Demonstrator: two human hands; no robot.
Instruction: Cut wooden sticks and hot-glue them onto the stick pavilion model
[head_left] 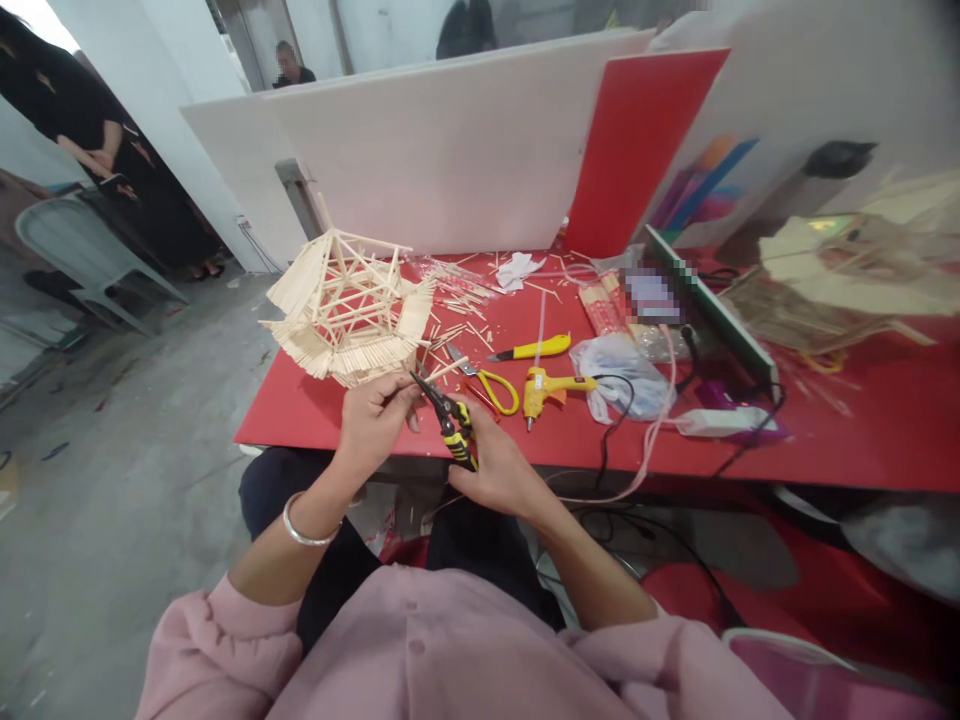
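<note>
My right hand (491, 455) is wrapped round the yellow-and-black handles of a pair of pliers (450, 420). The dark jaws of the pliers point up and left, to the fingertips of my left hand (375, 420). Those fingers are pinched together at the jaw tip; what they hold, if anything, is too small to make out. Just beyond my left hand stands a model building of thin wooden sticks (352, 310), with flared stick roofs and an open frame on top. Scissors with yellow handles (499, 390) lie to the right of the pliers.
On the red table (300, 415) lie a yellow utility knife (536, 348), a yellow glue gun (547, 390) with its cord, loose sticks (465, 295) and plastic bags (622, 375). White boards (450, 150) stand along the back. A person (112, 150) stands at far left near a plastic chair (82, 240).
</note>
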